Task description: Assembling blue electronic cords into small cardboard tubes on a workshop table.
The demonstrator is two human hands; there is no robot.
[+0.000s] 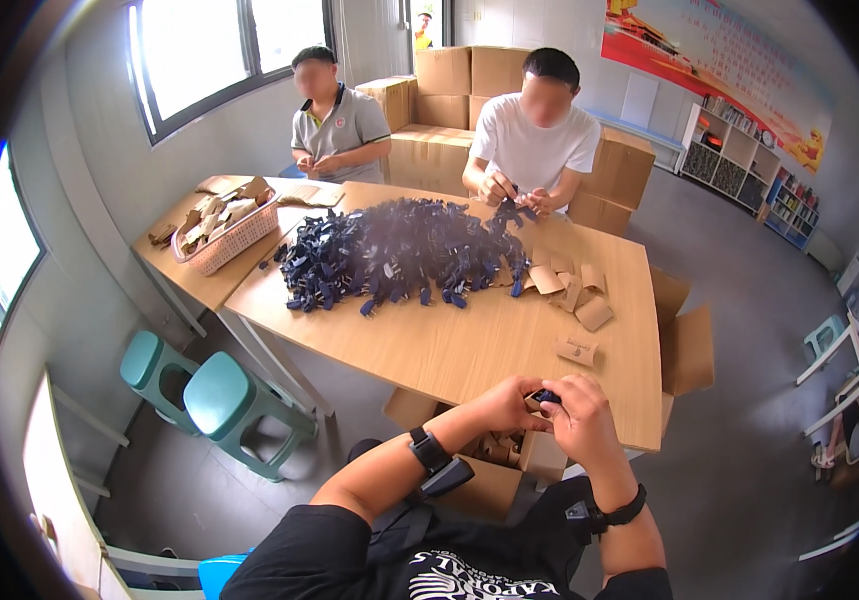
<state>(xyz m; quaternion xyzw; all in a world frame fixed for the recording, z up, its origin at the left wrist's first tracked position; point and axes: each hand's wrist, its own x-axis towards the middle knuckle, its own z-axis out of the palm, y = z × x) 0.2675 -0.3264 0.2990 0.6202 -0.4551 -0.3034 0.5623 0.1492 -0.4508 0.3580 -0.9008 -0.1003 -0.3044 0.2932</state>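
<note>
My left hand (509, 404) and my right hand (581, 412) meet just off the near edge of the table, fingers closed around a small dark-blue piece (548, 396). A bit of brown card appears to sit by the piece, mostly hidden by my fingers. Just beyond my hands, a small printed cardboard sleeve (576, 350) lies on the wooden table (429, 350). Further back, several more brown cardboard sleeves (569, 287) lie loose. A large heap of dark-blue pieces (399, 250), some with shiny metal parts, covers the middle of the table.
Below my hands stands an open cardboard box (484, 485) with brown pieces inside. A pink basket (234, 240) of cardboard pieces stands at the far left. Two people (534, 140) work across the table. Green stools (229, 395) stand at left; another open box (689, 350) is at right.
</note>
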